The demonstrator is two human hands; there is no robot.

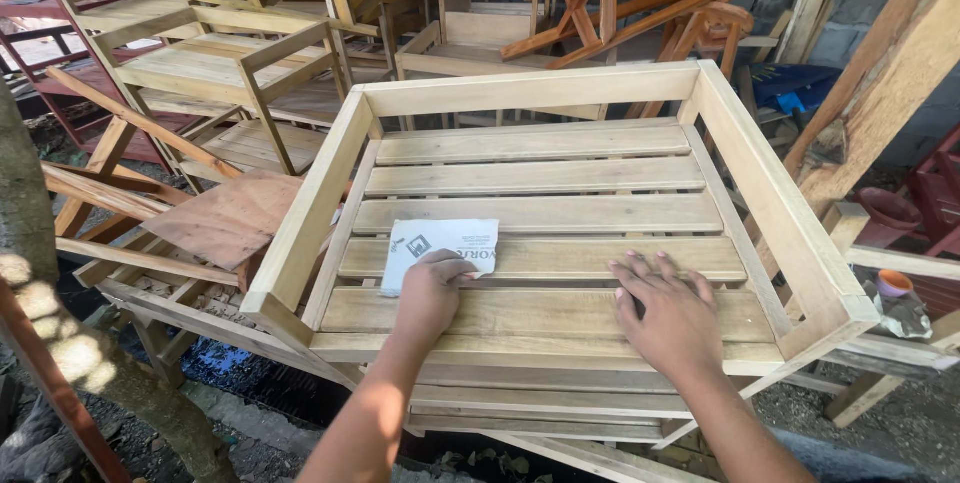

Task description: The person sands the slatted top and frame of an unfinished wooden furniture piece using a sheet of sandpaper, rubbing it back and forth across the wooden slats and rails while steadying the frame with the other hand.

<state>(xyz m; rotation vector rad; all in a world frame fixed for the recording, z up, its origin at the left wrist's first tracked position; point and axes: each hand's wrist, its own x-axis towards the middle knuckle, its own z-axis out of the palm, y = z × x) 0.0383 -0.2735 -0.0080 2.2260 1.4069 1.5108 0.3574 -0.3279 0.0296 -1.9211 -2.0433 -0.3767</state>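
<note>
A pale wooden slatted frame (560, 88), like a chair seat with raised side rails, lies flat in front of me. My left hand (432, 293) presses a white sheet of sandpaper (440, 243) onto a slat near the frame's left side, fingers curled on the paper's lower edge. My right hand (668, 311) rests flat with fingers spread on the slats (560, 213) toward the right front, holding nothing.
Unfinished wooden chairs (215, 63) and frames are stacked behind and to the left. A loose brown board (235, 218) lies left of the frame. A thick post (880, 93) leans at the right, with an orange-capped bottle (895, 288) below it. Dirt ground lies underneath.
</note>
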